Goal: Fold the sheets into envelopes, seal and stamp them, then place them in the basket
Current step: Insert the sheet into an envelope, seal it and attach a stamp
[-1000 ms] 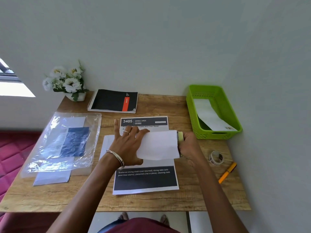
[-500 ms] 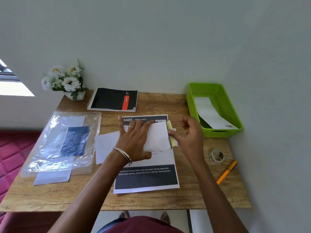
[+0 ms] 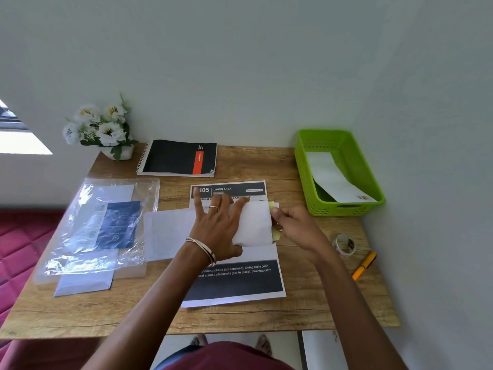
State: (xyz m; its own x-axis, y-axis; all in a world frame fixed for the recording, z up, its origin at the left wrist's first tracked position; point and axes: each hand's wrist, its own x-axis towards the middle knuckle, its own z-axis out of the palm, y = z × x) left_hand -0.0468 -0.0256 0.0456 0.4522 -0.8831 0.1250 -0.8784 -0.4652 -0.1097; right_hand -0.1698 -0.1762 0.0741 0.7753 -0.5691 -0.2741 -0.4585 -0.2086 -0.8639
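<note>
Since half a second ago our right hand (image 3: 296, 228) has dropped, fingers pinching the yellow strip (image 3: 275, 235); left hand (image 3: 220, 231) (fingers spread) presses the envelope (image 3: 254, 225).

You are at a home desk in a room corner. A wooden table (image 3: 306, 311) carries a spiral notebook (image 3: 176, 157), potted flowers (image 3: 100, 126) and a green basket (image 3: 302, 166).

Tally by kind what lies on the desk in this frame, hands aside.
Green basket: 1
Envelope in basket: 1
White sheet being folded: 1
Printed sheet: 1
Yellow strip: 1
Spiral notebook: 1
Flower pot: 1
Plastic sleeve: 1
White envelope: 1
Tape roll: 1
Orange pen: 1
Total: 11
</note>
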